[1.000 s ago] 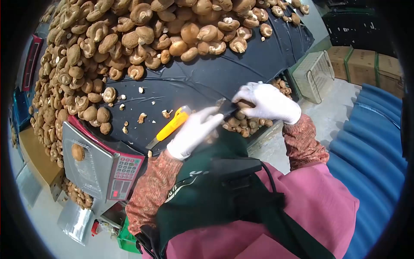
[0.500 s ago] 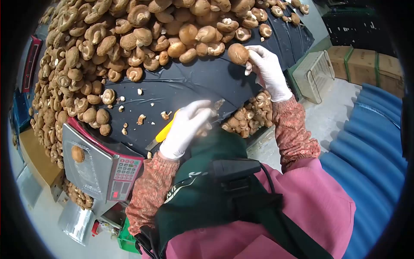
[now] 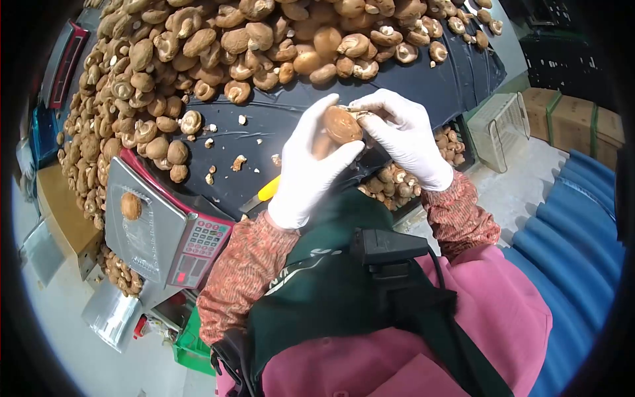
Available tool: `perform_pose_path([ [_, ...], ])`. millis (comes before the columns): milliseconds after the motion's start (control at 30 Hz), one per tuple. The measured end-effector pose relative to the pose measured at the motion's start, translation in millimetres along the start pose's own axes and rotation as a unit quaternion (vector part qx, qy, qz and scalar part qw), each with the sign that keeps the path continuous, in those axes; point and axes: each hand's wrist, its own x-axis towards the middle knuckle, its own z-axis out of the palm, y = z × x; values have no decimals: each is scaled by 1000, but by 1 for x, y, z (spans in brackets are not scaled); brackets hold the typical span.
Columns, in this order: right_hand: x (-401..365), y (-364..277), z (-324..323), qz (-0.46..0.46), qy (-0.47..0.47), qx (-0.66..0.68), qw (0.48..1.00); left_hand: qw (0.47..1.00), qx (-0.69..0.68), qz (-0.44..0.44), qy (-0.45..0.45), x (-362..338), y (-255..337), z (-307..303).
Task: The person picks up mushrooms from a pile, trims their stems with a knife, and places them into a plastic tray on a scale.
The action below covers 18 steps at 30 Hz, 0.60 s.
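Left hand (image 3: 305, 165): clasping mushroom (image 3: 342, 126) between fingers and thumb | right hand (image 3: 409, 140): fingertips pinched at its stem side | mushroom: between both hands, cap's long axis running from left fingertips toward left thumb | neither hand nearer

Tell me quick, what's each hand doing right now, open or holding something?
Left hand: closed, holding a brown mushroom between thumb and fingers.
Right hand: closed, fingers bunched at that mushroom's edge; exact grip unclear.
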Motion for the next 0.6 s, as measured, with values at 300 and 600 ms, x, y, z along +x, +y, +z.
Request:
perform_pose_path([
  [300,1,5,3,47,41,117,991,977,-197,-76,-4,-12,4,-22],
  [600,3,26,14,42,46,14,998,902,235,42,361,-82,81,-134],
])
